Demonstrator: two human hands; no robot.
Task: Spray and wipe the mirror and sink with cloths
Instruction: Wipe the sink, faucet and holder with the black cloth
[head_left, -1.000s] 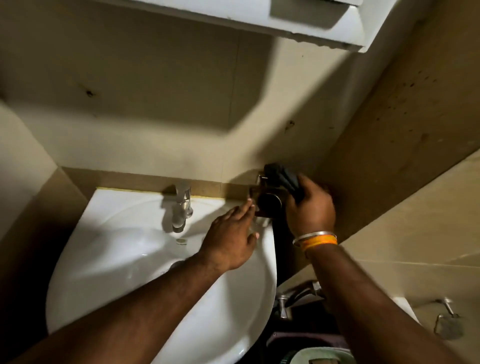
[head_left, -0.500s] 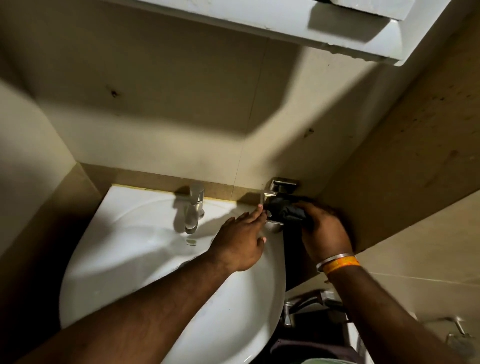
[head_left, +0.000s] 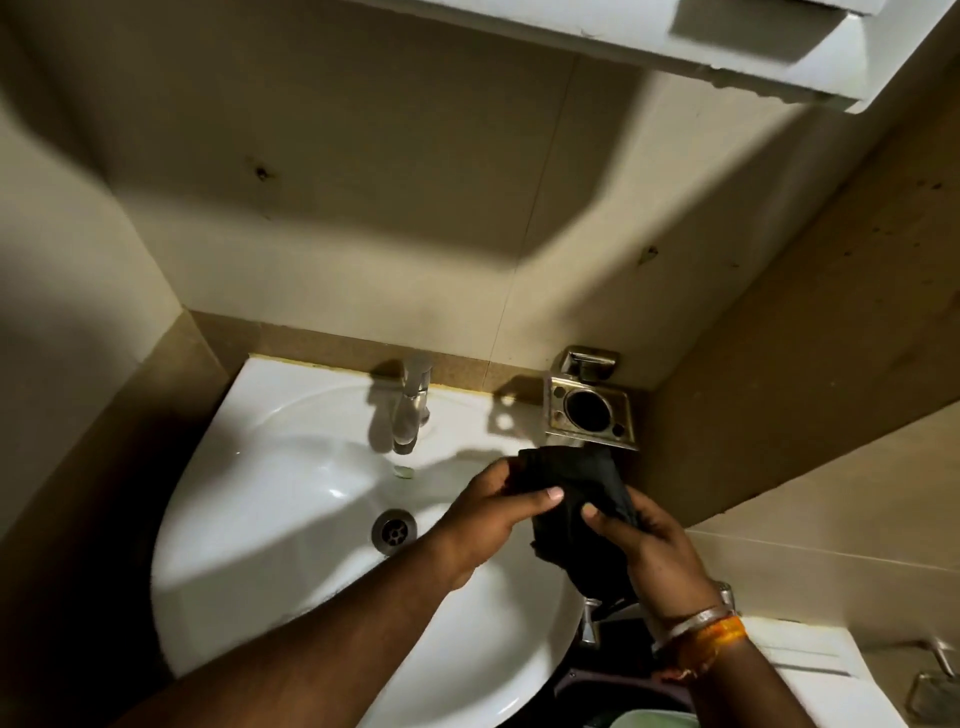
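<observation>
A white sink (head_left: 291, 525) fills the lower left, with a chrome tap (head_left: 411, 410) at its back and a metal drain (head_left: 394, 531) in the bowl. Over the sink's right rim both hands grip a black cloth (head_left: 582, 493). My left hand (head_left: 488, 514) pinches its left side with the thumb on top. My right hand (head_left: 649, 556) holds the right side, with bangles on the wrist. No mirror glass is visible; only the underside of a white cabinet (head_left: 675, 36) shows at the top.
A metal tumbler holder (head_left: 589, 410) is fixed to the wall just beyond the cloth, right of the tap. Beige tiled walls close in on the left and right. A white ledge (head_left: 810, 654) and a small metal fitting (head_left: 930, 686) lie at lower right.
My right hand has pulled the black cloth away from the metal holder and down toward me. My left hand has left the sink rim and taken hold of the cloth too.
</observation>
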